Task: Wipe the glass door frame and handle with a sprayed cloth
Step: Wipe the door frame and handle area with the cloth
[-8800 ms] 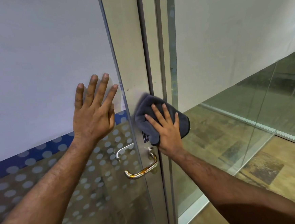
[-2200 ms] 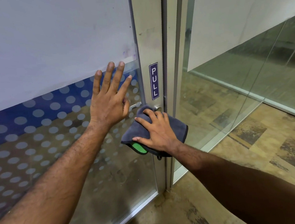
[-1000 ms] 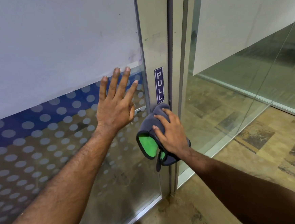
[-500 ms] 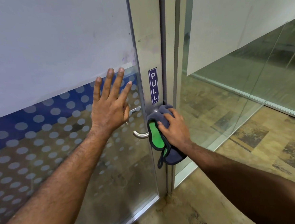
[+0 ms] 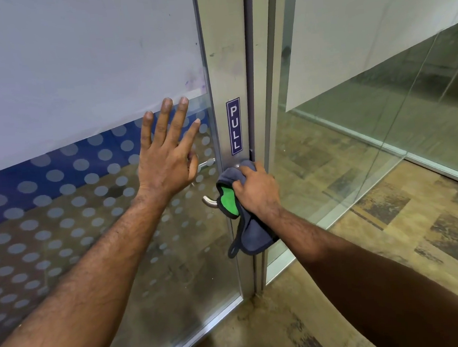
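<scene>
A silver metal door frame (image 5: 224, 64) runs upright between two glass panes, with a blue PULL sticker (image 5: 234, 126) on it. My right hand (image 5: 256, 190) is shut on a grey cloth (image 5: 250, 234) with a green inner side, wrapped around the metal door handle (image 5: 209, 201). Only the handle's curved left end shows past the cloth. My left hand (image 5: 166, 156) lies flat and open against the glass door (image 5: 88, 211), just left of the frame, fingers spread.
The glass door carries a frosted white band above and a dotted film with a blue stripe below. A fixed glass wall (image 5: 356, 136) stands to the right. Brown patterned floor (image 5: 391, 229) lies at the lower right.
My right hand and the cloth have slid right along the handle toward the frame, uncovering the handle's left end. My left hand has stayed flat on the glass.
</scene>
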The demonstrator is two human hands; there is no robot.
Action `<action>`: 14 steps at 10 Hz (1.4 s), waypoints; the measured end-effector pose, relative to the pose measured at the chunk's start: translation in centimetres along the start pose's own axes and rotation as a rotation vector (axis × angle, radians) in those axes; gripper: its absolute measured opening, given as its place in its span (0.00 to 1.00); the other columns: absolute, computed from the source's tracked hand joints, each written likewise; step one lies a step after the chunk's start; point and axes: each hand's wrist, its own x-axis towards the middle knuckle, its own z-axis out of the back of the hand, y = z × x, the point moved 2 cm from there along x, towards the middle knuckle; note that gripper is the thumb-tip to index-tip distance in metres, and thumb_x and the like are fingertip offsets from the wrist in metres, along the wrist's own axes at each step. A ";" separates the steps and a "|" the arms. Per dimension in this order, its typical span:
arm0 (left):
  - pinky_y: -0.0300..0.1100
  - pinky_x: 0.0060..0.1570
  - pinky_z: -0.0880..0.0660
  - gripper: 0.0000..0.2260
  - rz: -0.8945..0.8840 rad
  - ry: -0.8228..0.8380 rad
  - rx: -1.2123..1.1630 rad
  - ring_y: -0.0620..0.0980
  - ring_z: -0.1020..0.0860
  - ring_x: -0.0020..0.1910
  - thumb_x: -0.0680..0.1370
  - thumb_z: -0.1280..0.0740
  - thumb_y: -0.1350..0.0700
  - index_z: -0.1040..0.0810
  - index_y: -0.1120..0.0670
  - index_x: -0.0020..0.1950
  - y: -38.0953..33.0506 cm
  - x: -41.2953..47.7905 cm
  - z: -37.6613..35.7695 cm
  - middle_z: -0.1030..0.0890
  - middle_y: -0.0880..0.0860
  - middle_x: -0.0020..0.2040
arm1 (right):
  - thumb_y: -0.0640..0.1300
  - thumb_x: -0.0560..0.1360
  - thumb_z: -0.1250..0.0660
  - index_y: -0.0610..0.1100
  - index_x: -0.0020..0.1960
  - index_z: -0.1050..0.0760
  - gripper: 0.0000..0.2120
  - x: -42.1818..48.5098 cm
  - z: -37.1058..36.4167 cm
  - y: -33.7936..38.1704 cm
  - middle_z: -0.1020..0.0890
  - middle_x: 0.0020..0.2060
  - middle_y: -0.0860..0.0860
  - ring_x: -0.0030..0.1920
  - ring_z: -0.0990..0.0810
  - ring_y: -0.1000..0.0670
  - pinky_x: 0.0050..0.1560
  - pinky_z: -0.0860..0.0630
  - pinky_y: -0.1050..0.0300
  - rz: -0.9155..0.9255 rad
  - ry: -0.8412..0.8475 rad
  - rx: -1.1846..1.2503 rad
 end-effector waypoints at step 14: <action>0.57 0.77 0.64 0.29 0.016 0.014 -0.033 0.57 0.58 0.81 0.76 0.38 0.49 0.35 0.51 0.77 -0.8 -1.7 -1.7 0.48 0.57 0.82 | 0.40 0.71 0.34 0.49 0.59 0.27 0.17 0.1 -0.9 -4.8 0.20 0.52 0.50 0.50 0.21 0.49 0.48 0.24 0.54 -0.123 0.074 0.617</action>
